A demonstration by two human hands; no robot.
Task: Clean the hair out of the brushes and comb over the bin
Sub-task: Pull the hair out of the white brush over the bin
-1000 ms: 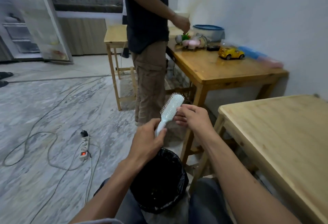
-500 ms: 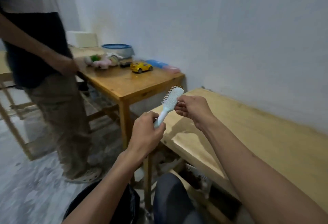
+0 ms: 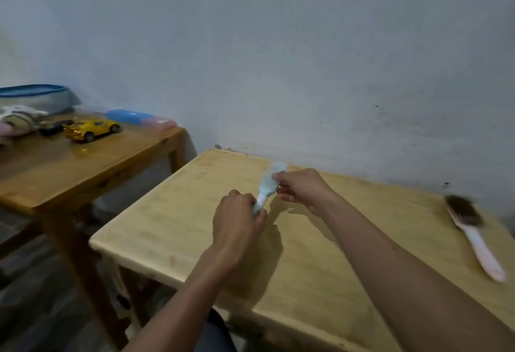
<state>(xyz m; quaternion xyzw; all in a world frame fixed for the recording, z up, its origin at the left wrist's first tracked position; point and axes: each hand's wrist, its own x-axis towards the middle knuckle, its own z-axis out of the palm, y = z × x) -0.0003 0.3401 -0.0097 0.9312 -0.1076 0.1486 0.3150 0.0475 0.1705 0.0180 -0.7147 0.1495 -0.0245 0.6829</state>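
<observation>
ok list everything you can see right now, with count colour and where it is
hairbrush: 1, light blue, held over the near table
hairbrush: 1, pink handle, dark hair in bristles, lying on near table, right
near table: 1, pale wood, centre
far table: 1, darker wood, left
toy car: 1, yellow, far table
cases: 2, blue and pink, far table by the wall
tub: 1, grey, blue lid, far table
left hand: grips blue brush handle
right hand: pinches at brush head

brush (image 3: 473, 229) on table (image 3: 306, 268), toy car (image 3: 90, 128) left
</observation>
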